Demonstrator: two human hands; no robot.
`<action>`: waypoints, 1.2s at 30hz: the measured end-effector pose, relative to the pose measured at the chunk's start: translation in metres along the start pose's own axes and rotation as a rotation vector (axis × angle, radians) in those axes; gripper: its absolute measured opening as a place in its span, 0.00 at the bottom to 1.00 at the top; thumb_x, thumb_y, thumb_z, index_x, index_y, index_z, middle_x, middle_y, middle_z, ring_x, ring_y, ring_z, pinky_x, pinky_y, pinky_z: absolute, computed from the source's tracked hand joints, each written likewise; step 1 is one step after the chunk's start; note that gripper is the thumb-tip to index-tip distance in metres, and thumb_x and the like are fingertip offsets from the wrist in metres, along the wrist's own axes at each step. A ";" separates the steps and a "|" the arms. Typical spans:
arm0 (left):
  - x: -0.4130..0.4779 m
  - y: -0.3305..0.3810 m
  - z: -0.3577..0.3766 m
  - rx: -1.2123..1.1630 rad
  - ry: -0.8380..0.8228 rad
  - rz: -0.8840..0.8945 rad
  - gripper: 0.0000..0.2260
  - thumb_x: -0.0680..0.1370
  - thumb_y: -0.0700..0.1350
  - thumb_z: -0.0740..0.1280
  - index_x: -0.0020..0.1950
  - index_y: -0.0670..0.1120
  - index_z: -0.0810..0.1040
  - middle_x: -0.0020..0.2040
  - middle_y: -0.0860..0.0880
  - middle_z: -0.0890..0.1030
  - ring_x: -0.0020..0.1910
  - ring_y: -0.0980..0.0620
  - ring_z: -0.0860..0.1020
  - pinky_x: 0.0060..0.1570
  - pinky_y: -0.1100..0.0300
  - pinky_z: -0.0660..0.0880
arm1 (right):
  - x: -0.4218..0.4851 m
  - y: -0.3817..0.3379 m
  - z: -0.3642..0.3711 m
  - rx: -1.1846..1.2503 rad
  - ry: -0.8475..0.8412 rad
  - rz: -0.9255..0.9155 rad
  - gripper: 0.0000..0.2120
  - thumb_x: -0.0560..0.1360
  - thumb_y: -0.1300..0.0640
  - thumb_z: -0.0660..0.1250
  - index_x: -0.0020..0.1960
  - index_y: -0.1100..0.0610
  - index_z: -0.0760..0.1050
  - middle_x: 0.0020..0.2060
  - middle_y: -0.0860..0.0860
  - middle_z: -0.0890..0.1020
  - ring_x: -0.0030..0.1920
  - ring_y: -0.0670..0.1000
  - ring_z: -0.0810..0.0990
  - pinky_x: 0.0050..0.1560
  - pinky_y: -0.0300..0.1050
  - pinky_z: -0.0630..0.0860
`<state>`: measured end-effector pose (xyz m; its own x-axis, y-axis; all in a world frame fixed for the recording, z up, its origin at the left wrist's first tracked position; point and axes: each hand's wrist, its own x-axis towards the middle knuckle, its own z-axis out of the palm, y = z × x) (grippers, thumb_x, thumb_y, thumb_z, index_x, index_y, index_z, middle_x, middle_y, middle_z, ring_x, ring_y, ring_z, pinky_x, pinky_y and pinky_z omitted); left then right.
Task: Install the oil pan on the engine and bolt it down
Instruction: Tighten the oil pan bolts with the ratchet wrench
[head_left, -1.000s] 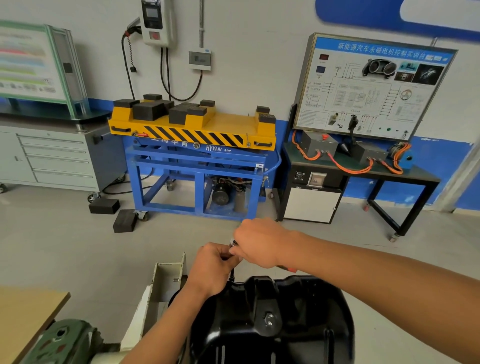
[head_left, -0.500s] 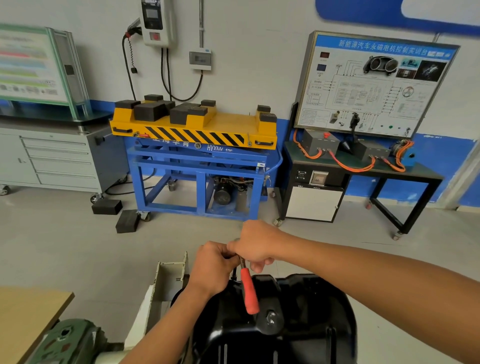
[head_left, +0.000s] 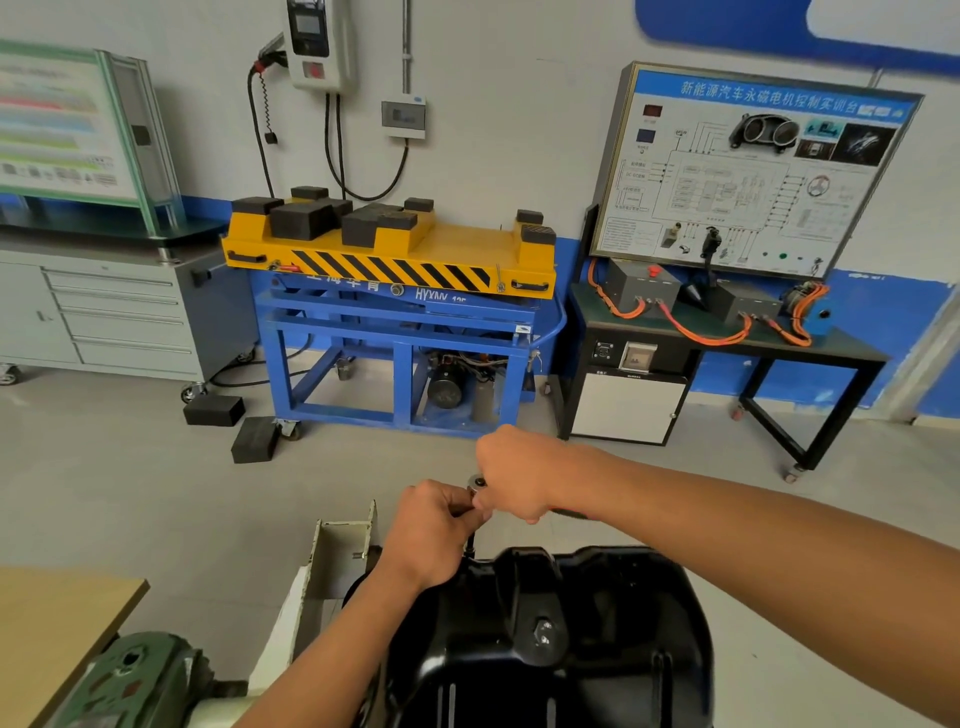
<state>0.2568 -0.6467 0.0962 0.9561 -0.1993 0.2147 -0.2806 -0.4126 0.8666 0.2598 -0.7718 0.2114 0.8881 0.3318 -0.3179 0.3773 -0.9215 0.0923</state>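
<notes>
We stand in an automotive training workshop. We see a motor-control training board (head_left: 748, 171), a yellow-topped blue lift table (head_left: 400, 312) and a wall-mounted charger (head_left: 317, 44).

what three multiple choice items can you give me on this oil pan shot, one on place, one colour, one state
1. Where is the ratchet?
A. above the far edge of the oil pan
B. above its near edge
C. lying inside it

2. What colour is the oil pan?
A. red
B. silver
C. black

3. What is the right hand doing?
A. lying flat on the pan
B. holding the ratchet
C. hanging idle

Answers:
1 A: the ratchet sits between both hands over the far rim, with the left hand pinching it.
2 C: the pan's glossy shell is black.
3 B: the right hand's fingers curl round the tool.
</notes>
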 end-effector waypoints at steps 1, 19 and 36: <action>0.000 0.000 0.000 0.000 -0.006 -0.004 0.15 0.77 0.42 0.74 0.32 0.38 0.79 0.27 0.47 0.67 0.30 0.52 0.62 0.32 0.59 0.63 | 0.000 0.002 0.001 -0.026 0.017 -0.010 0.17 0.79 0.55 0.67 0.33 0.58 0.73 0.30 0.54 0.79 0.33 0.54 0.76 0.31 0.46 0.72; 0.001 -0.001 -0.001 -0.072 -0.060 -0.002 0.16 0.78 0.41 0.73 0.35 0.31 0.76 0.30 0.44 0.66 0.33 0.48 0.61 0.34 0.57 0.63 | 0.000 0.019 0.001 -0.043 -0.019 -0.400 0.04 0.81 0.62 0.61 0.53 0.63 0.72 0.55 0.56 0.75 0.53 0.60 0.76 0.55 0.61 0.73; 0.002 -0.003 0.001 -0.104 -0.058 -0.027 0.15 0.77 0.39 0.73 0.31 0.52 0.82 0.26 0.55 0.71 0.28 0.58 0.63 0.30 0.65 0.64 | 0.006 0.019 0.007 -0.130 0.087 -0.238 0.22 0.82 0.44 0.59 0.36 0.58 0.72 0.30 0.52 0.73 0.31 0.52 0.72 0.30 0.46 0.66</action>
<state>0.2594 -0.6472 0.0935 0.9561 -0.2411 0.1667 -0.2414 -0.3247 0.9145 0.2703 -0.7892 0.2050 0.7875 0.5573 -0.2630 0.6036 -0.7837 0.1465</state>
